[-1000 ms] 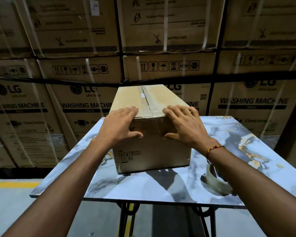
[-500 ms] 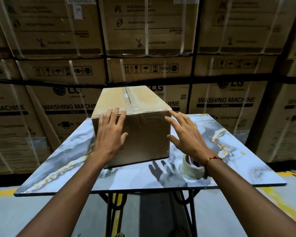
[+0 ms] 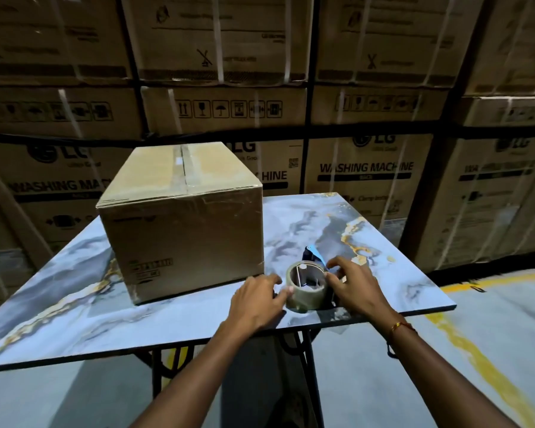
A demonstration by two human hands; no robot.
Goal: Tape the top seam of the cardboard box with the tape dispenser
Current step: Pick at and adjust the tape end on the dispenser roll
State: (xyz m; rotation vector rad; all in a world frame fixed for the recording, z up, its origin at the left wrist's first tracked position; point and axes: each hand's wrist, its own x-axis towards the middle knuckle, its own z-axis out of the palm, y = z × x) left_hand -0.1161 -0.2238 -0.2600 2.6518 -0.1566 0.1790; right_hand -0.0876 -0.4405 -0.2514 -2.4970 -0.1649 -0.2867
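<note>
A closed brown cardboard box (image 3: 183,236) stands on the marble-patterned table (image 3: 368,230), left of centre. Clear tape runs along its top seam (image 3: 184,168). To the right of the box, near the table's front edge, the tape dispenser (image 3: 306,295) rests on the table with a roll of clear tape and a blue-and-black head pointing away from me. My left hand (image 3: 255,301) presses its fingertips against the roll's left side. My right hand (image 3: 355,285) grips the roll's right rim and the dispenser body. Neither hand touches the box.
A wall of large stacked washing-machine cartons (image 3: 365,174) stands right behind the table. The table sits on a black metal frame (image 3: 306,350). A yellow line (image 3: 476,359) runs across the grey floor to the right.
Both hands left the front of the box and dropped to the tape dispenser at the near right. My view shifted right, so the box now sits further left.
</note>
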